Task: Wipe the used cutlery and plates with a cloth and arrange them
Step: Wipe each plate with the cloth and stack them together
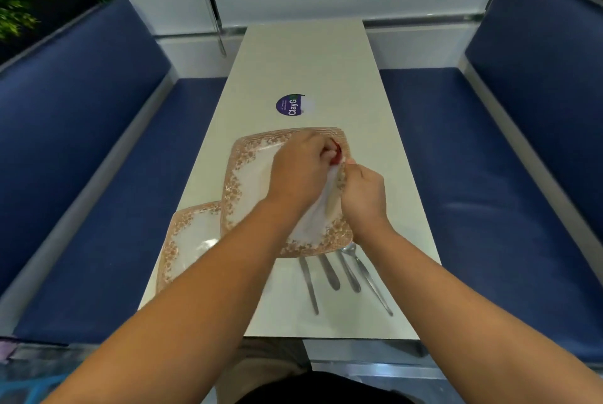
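While the left hand [298, 172] clamps the cloth [315, 212] and the right hand [363, 190] pinches the top plate [241, 155], a hard wipe could skid it onto cutlery [329, 273].

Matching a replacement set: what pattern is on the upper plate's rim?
The upper plate has an orange-brown floral border on white; head view.

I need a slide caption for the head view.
Left hand holds cloth on plate, right hand grips its rim; cutlery lies nearby.
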Demonstrator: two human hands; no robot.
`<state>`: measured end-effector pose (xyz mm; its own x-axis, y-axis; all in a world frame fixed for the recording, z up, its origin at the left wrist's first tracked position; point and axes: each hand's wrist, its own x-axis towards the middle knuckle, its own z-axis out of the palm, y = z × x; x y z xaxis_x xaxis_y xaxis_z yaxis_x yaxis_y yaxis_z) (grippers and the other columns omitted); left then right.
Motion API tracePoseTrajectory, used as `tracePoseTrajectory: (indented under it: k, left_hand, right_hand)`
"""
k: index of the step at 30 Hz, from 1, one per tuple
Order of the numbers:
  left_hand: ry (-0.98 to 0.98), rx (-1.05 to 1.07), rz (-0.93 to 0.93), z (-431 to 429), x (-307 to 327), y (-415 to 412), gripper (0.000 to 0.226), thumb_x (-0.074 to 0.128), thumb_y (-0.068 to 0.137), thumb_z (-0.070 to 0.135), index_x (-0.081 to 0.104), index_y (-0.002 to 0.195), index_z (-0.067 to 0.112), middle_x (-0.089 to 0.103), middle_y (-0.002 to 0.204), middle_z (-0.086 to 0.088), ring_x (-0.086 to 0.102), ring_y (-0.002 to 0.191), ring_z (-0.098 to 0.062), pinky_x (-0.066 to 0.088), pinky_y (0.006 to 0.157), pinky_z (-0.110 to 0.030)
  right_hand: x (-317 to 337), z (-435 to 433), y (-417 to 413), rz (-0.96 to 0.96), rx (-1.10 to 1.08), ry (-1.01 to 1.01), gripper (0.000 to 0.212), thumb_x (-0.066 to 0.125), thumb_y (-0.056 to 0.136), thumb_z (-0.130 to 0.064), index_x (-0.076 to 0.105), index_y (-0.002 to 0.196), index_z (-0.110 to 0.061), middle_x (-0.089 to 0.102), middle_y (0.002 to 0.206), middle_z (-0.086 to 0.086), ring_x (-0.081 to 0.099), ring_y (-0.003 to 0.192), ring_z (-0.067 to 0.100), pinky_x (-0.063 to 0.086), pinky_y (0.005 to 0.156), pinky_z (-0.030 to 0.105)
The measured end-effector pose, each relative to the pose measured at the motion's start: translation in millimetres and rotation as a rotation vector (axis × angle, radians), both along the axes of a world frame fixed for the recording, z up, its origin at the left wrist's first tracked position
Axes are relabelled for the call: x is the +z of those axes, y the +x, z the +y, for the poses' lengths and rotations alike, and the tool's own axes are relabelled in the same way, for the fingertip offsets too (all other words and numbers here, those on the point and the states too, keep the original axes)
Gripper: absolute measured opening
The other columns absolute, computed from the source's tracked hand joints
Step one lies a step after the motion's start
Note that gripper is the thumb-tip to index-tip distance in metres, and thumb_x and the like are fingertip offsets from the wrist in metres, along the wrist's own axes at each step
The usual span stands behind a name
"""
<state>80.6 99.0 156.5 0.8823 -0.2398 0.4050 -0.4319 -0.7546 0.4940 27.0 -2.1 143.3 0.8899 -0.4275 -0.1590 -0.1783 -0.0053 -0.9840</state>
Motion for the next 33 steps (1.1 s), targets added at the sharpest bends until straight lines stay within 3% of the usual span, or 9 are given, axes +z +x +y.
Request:
tracePoseTrajectory:
  k: [3,8,12,15,17,19,24,29,33]
  left_hand:
    - [0.007,0.094,-0.062,24.9,0.0,22.1,0.013,0.062,0.094,0.018,0.073,0.098,0.013,0.064,0.103,0.000,0.058,0.096,-0.020,0.049,0.083,-0.039]
    - [0.155,0.211,0.000,67.4,-18.9,10.9,0.017,0.057,0.097,0.022,0.073,0.101,0.020,0.065,0.106,0.004,0.057,0.097,-0.019,0.039,0.079,-0.025]
    - [0.103,-0.056,0.077,45.7,-29.5,-45.9,0.013,0.064,0.092,0.018,0.074,0.100,0.020,0.066,0.104,0.005,0.057,0.099,-0.015,0.043,0.082,-0.027]
    - [0.007,-0.187,0.066,13.9,-31.7,-66.5,0.017,0.064,0.089,0.013,0.074,0.100,0.020,0.066,0.101,0.007,0.056,0.095,-0.011,0.041,0.081,-0.020]
    - [-0.041,-0.136,0.013,0.8,-28.6,-53.3,0.019,0.062,0.090,0.012,0.074,0.103,0.018,0.066,0.100,0.004,0.057,0.093,-0.014,0.044,0.080,-0.023]
    - [-0.057,-0.053,-0.018,-1.5,-22.9,-30.1,0.015,0.061,0.091,0.014,0.073,0.101,0.016,0.066,0.099,0.001,0.058,0.092,-0.018,0.047,0.078,-0.030]
    - [-0.058,0.090,-0.057,38.1,-14.6,17.0,0.010,0.063,0.093,0.016,0.071,0.097,0.013,0.063,0.102,0.001,0.058,0.094,-0.018,0.048,0.079,-0.032]
    - [0.111,0.281,-0.003,100.3,-31.2,18.5,0.016,0.059,0.096,0.017,0.074,0.103,0.017,0.065,0.108,0.002,0.058,0.100,-0.020,0.041,0.080,-0.026]
    - [0.203,0.263,0.145,122.9,-46.0,-7.9,0.017,0.060,0.096,0.018,0.074,0.106,0.019,0.065,0.110,0.004,0.056,0.104,-0.020,0.040,0.086,-0.027]
  right_hand:
    - [-0.7,-1.8,-3.7,-0.026,0.037,-0.006,0.040,0.042,0.102,-0.027,0.039,0.065,-0.013,0.039,0.067,0.008,0.036,0.063,0.019,0.030,0.060,0.033]
    - [7.2,-25.3,3.1,-0.023,-0.028,0.035,0.037,0.043,0.102,-0.031,0.044,0.070,-0.011,0.042,0.068,0.008,0.042,0.061,0.016,0.035,0.059,0.028]
    - [7.6,-33.7,11.5,0.002,-0.104,0.005,0.046,0.043,0.104,-0.027,0.028,0.061,-0.018,0.030,0.057,-0.003,0.029,0.046,0.009,0.027,0.050,0.025]
    - [1.6,-21.2,13.8,0.017,-0.065,0.030,0.048,0.044,0.102,-0.029,0.040,0.060,-0.006,0.042,0.058,0.001,0.039,0.053,0.013,0.035,0.054,0.032]
    - [-2.7,-8.7,12.2,0.014,-0.041,0.049,0.045,0.045,0.100,-0.030,0.057,0.070,0.002,0.057,0.065,0.005,0.052,0.062,0.017,0.045,0.059,0.038]
    - [-3.7,1.4,8.1,0.018,-0.007,0.013,0.042,0.044,0.102,-0.026,0.062,0.072,-0.002,0.059,0.065,0.002,0.052,0.064,0.016,0.043,0.060,0.032]
    - [-9.8,12.2,3.3,0.016,0.097,0.001,0.039,0.042,0.102,-0.028,0.041,0.067,-0.011,0.040,0.066,0.007,0.037,0.063,0.017,0.030,0.060,0.033]
    - [-12.5,6.3,17.5,0.003,0.092,0.015,0.045,0.043,0.101,-0.036,0.045,0.068,-0.004,0.044,0.069,0.008,0.041,0.064,0.019,0.034,0.062,0.032]
    - [-18.3,8.0,28.0,0.044,0.071,0.030,0.039,0.044,0.101,-0.034,0.044,0.069,-0.012,0.039,0.069,0.006,0.037,0.064,0.019,0.032,0.063,0.031]
